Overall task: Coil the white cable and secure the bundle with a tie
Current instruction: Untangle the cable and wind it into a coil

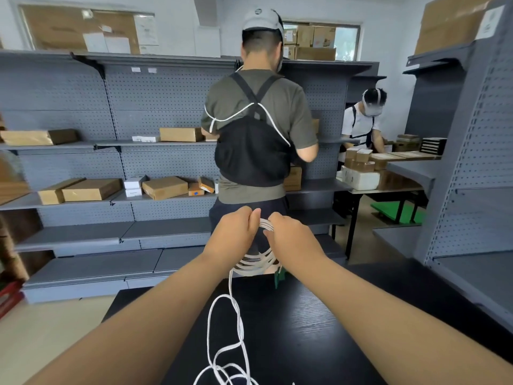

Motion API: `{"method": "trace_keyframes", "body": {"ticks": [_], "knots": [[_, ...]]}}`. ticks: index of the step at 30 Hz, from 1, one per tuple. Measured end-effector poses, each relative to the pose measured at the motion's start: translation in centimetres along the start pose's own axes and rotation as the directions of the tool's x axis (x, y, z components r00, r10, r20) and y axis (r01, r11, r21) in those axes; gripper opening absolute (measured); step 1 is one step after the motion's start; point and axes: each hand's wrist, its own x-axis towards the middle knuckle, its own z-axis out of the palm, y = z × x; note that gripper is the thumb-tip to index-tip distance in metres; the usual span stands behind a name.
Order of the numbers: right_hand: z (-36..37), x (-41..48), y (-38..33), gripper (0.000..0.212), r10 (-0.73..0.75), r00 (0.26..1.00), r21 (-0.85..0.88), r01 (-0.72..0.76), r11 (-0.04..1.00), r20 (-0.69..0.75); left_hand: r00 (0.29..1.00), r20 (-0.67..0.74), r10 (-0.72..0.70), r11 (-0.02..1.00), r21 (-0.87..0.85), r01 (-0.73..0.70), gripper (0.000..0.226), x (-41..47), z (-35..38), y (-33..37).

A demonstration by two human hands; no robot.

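No writing is legible; the box labels (145, 138) are blurred.

Bare L hand (235, 235) & R hand (294, 238), forearms bare to frame edge

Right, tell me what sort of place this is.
Likely a stockroom or small warehouse: grey perforated metal shelving holds brown cardboard boxes, and more stacked cartons show at the window.

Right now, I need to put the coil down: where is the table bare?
Bare black table lies between the loose white cable and the right forearm, and beyond that forearm toward the grey shelving. Crowded: the table's near middle, where cable loops pile.
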Motion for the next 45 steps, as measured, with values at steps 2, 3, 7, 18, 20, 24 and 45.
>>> {"method": "trace_keyframes", "body": {"ticks": [2,3,7,18,20,24,45], "knots": [[-0.1,-0.1,0.3,0.022,-0.01,1.0,0.001,0.01,1.0,-0.006,0.999,-0.012,-0.049,0.997,-0.055,0.049,0.04,-0.2,0.1,0.2],[-0.2,-0.1,0.5,0.023,-0.007,1.0,0.007,0.007,1.0,-0.009,0.997,-0.009,-0.08,0.993,-0.086,0.079,0.041,-0.3,0.1,0.4],[-0.5,-0.2,1.4,0.023,0.058,0.998,0.03,-0.057,0.998,-0.016,0.966,0.141,-0.219,0.876,-0.407,0.258,0.048,-1.2,0.5,1.1],[-0.8,-0.9,3.3,0.021,0.245,0.97,0.282,-0.232,0.931,-0.011,0.842,0.35,-0.411,0.361,-0.785,0.503,0.051,-3.1,2.2,2.6],[-0.9,-1.0,3.4,0.021,0.244,0.969,0.3,-0.227,0.926,-0.02,0.821,0.329,-0.467,0.327,-0.798,0.506,0.054,-2.9,2.1,3.1],[-0.9,-1.1,3.7,0.021,0.237,0.971,0.31,-0.23,0.922,0.015,0.883,0.194,-0.428,0.514,-0.752,0.414,0.049,-2.4,1.6,3.6],[-2.4,0.0,1.1,0.019,0.02,0.995,0.017,-0.022,1.0,0.094,0.968,0.222,-0.115,0.751,-0.619,0.231,0.022,-1.0,-1.3,1.9]]}}
